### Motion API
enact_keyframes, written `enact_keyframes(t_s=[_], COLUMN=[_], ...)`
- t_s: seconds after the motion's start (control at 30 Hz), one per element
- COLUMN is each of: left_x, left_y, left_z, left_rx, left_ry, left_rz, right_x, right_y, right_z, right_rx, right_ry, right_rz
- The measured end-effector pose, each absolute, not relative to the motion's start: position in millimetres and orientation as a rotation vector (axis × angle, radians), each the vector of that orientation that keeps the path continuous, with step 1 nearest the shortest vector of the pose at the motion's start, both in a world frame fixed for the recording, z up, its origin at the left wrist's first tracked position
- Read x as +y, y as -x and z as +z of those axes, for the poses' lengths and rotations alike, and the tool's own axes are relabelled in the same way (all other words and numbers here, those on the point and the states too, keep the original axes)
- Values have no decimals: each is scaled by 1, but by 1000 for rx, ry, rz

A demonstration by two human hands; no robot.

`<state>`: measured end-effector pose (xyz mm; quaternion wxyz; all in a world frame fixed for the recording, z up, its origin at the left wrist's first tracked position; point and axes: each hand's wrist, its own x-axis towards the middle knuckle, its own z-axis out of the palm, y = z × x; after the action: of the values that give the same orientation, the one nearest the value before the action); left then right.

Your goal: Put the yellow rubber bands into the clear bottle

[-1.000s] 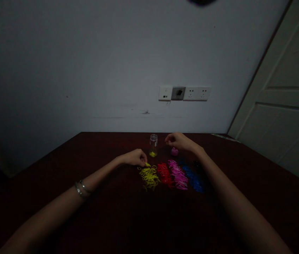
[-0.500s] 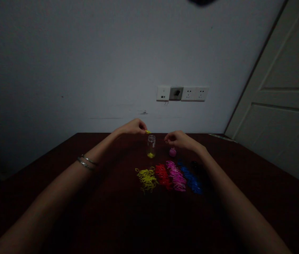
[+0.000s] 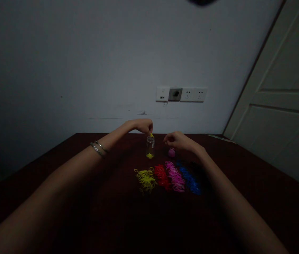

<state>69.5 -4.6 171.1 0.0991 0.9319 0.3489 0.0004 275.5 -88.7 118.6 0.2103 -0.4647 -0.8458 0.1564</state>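
My left hand [image 3: 142, 126] hovers right over the mouth of a small clear glass jar [image 3: 150, 146] and pinches yellow rubber bands [image 3: 151, 135] at its rim. More yellow bands lie in the jar's bottom. My right hand [image 3: 177, 140] rests closed just right of the jar, above a small pink object [image 3: 171, 152]; what its fingers hold is too small to make out. In front of the jar lie piles of yellow bands [image 3: 145, 177], red bands [image 3: 161, 176], pink bands [image 3: 175, 175] and blue bands [image 3: 190, 179].
The dark wooden table [image 3: 91, 197] reaches back to a white wall with a row of sockets [image 3: 181, 94]. A white door [image 3: 284, 106] stands at the right. The room is dim. Bracelets circle my left wrist [image 3: 98, 148].
My left hand lifted yellow bands from the yellow pile, carried them up and right, and now holds them at the jar's mouth. My right hand has barely moved.
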Motion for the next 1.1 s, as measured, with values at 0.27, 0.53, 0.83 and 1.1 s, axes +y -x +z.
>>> enact_keyframes(t_s=[0.27,0.53,0.83,1.1], left_x=[5,9,1,-1], left_y=[-81,-78,-68,-29], left_z=[168,166,180,121], left_rx=[1047,1042,985,1114], left_ry=[-2759,-2585,-2384,-2109], left_rz=[-113,-53,166,736], right_x=[-85,-85,-84,-76], right_y=[-277,-275,-275,-278], right_z=[115,114,111,102], right_rx=[-2341,-2337,-2275,-2051], right_ry=[1249,1215,1159,1071], right_rz=[455,445,546,835])
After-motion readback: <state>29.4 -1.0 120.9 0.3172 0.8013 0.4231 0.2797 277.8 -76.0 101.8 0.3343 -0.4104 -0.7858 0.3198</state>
